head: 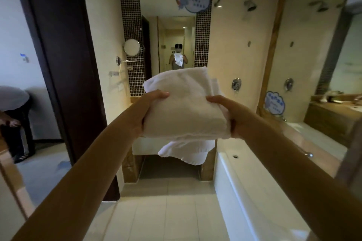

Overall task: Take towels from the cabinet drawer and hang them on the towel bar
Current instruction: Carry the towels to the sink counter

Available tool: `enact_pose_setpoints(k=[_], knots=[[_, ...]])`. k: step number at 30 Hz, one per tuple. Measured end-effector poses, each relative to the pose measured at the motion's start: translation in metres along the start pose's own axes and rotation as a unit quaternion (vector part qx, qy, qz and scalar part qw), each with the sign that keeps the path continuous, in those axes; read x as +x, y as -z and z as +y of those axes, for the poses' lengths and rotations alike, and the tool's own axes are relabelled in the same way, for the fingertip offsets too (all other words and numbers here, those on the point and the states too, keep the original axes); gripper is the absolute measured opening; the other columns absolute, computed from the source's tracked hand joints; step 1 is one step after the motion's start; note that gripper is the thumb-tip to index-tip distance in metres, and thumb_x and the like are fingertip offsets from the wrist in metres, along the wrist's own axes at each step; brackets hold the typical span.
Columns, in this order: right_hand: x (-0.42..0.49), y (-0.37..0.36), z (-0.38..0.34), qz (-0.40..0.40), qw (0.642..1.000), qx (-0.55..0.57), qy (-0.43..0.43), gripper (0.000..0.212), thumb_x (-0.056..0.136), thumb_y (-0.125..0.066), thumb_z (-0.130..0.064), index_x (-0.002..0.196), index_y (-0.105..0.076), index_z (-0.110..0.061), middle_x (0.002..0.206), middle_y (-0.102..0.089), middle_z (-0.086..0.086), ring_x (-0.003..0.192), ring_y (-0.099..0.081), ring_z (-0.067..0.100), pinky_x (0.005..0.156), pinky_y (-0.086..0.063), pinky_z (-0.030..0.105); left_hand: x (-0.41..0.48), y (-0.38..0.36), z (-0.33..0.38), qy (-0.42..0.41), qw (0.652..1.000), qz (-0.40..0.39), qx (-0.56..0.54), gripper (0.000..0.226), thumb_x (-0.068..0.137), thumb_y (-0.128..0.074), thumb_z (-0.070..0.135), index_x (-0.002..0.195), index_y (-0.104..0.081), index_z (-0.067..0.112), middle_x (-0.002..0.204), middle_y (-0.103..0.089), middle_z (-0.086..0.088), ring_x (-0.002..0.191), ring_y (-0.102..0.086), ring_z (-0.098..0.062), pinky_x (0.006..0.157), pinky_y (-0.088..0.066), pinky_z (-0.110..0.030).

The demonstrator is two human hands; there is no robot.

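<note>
A folded white towel (184, 103) is held up in front of me at chest height, with a loose end (186, 152) drooping below it. My left hand (150, 107) grips its left edge, thumb on top. My right hand (229, 115) grips its right edge the same way. Both arms are stretched forward toward the far wall. A metal rail (119, 84) on the left wall beside the mirror may be the towel bar; it is blurred. The cabinet drawer is out of sight.
A white bathtub (254, 178) runs along the right side. Ahead stands a vanity counter (137, 146) under a tall mirror (172, 31) with a round mirror (132, 47). A dark door frame (64, 64) is at the left, with another person (11, 103) beyond it. Pale floor tiles (166, 211) lie ahead.
</note>
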State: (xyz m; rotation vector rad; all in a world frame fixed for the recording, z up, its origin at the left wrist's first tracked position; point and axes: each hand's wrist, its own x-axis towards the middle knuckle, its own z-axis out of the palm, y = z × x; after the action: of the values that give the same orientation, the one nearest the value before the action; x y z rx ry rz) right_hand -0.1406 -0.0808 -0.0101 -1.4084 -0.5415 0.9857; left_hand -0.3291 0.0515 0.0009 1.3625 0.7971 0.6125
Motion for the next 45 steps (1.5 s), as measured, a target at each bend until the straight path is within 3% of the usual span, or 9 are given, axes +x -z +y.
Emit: enact_pose_setpoints(k=[3, 6, 9, 16, 26, 34, 36, 41, 45], knots=[[-0.006, -0.002, 0.008, 0.013, 1.000, 0.009, -0.003, 0.071, 0.035, -0.089, -0.032, 0.096, -0.059, -0.013, 0.067, -0.072, 0.015, 0.060, -0.071, 0.032, 0.050, -0.056, 0.041, 0.001, 0.003, 0.000, 0.013, 1.000, -0.015, 0.002, 0.048, 0.069, -0.074, 0.044, 0.106, -0.055, 0.020, 0.103, -0.064, -0.013, 0.092, -0.064, -0.029, 0.068, -0.054, -0.038], [-0.011, -0.004, 0.011, 0.032, 0.999, 0.011, 0.001, 0.079, 0.026, -0.090, -0.033, 0.096, -0.060, -0.013, 0.082, -0.072, 0.016, 0.074, -0.070, 0.035, 0.052, -0.056, 0.042, -0.001, 0.005, 0.000, 0.017, 0.999, -0.030, 0.008, 0.042, 0.071, -0.072, 0.044, 0.101, -0.053, 0.021, 0.100, -0.064, -0.012, 0.089, -0.063, -0.028, 0.060, -0.051, -0.035], [-0.015, -0.007, 0.013, 0.030, 0.999, 0.009, 0.010, 0.074, 0.031, -0.089, -0.033, 0.096, -0.061, -0.012, 0.074, -0.074, 0.015, 0.066, -0.072, 0.033, 0.052, -0.056, 0.042, -0.003, 0.007, -0.001, 0.015, 0.999, -0.026, 0.011, 0.040, 0.071, -0.072, 0.044, 0.098, -0.053, 0.021, 0.098, -0.064, -0.011, 0.086, -0.063, -0.026, 0.056, -0.051, -0.032], [-0.018, -0.005, 0.015, 0.033, 0.999, 0.012, 0.020, 0.068, 0.036, -0.088, -0.035, 0.095, -0.060, -0.015, 0.064, -0.072, 0.010, 0.057, -0.070, 0.027, 0.050, -0.056, 0.040, -0.005, 0.004, -0.003, 0.013, 1.000, -0.023, 0.012, 0.039, 0.072, -0.072, 0.044, 0.097, -0.052, 0.021, 0.100, -0.063, -0.012, 0.089, -0.063, -0.027, 0.063, -0.052, -0.036], [-0.005, 0.025, 0.012, 0.037, 0.999, 0.017, 0.024, 0.061, 0.037, -0.088, -0.034, 0.088, -0.062, -0.013, 0.064, -0.072, 0.009, 0.059, -0.072, 0.026, 0.050, -0.057, 0.039, 0.008, -0.024, -0.009, 0.012, 1.000, -0.018, 0.008, 0.035, 0.074, -0.070, 0.043, 0.096, -0.054, 0.022, 0.095, -0.065, -0.009, 0.083, -0.064, -0.024, 0.053, -0.051, -0.029], [0.007, 0.047, 0.006, 0.015, 1.000, 0.012, 0.021, 0.068, 0.039, -0.088, -0.035, 0.097, -0.061, -0.013, 0.069, -0.074, 0.009, 0.064, -0.073, 0.026, 0.060, -0.059, 0.040, 0.018, -0.045, -0.012, 0.005, 1.000, -0.003, -0.010, 0.043, 0.072, -0.071, 0.043, 0.106, -0.056, 0.020, 0.098, -0.067, -0.011, 0.086, -0.066, -0.026, 0.058, -0.053, -0.032], [0.009, 0.051, 0.005, 0.006, 1.000, 0.013, 0.025, 0.066, 0.040, -0.088, -0.035, 0.097, -0.062, -0.013, 0.073, -0.075, 0.009, 0.068, -0.073, 0.027, 0.060, -0.059, 0.040, 0.021, -0.049, -0.014, 0.002, 1.000, 0.000, -0.011, 0.044, 0.071, -0.072, 0.045, 0.106, -0.057, 0.022, 0.100, -0.067, -0.011, 0.086, -0.066, -0.027, 0.058, -0.054, -0.033], [0.013, 0.055, 0.006, 0.005, 1.000, 0.013, 0.022, 0.081, 0.041, -0.088, -0.034, 0.113, -0.059, -0.012, 0.107, -0.068, 0.014, 0.094, -0.068, 0.032, 0.072, -0.059, 0.044, 0.028, -0.056, -0.016, 0.005, 1.000, 0.022, 0.000, 0.051, 0.070, -0.072, 0.047, 0.110, -0.057, 0.019, 0.101, -0.067, -0.012, 0.088, -0.066, -0.027, 0.059, -0.052, -0.034], [0.018, 0.054, 0.004, -0.001, 1.000, 0.008, 0.014, 0.079, 0.041, -0.087, -0.035, 0.110, -0.057, -0.013, 0.109, -0.066, 0.014, 0.097, -0.066, 0.033, 0.077, -0.058, 0.045, 0.032, -0.057, -0.015, 0.012, 1.000, 0.015, -0.005, 0.056, 0.073, -0.070, 0.046, 0.118, -0.054, 0.017, 0.105, -0.066, -0.015, 0.091, -0.065, -0.029, 0.061, -0.052, -0.035]])
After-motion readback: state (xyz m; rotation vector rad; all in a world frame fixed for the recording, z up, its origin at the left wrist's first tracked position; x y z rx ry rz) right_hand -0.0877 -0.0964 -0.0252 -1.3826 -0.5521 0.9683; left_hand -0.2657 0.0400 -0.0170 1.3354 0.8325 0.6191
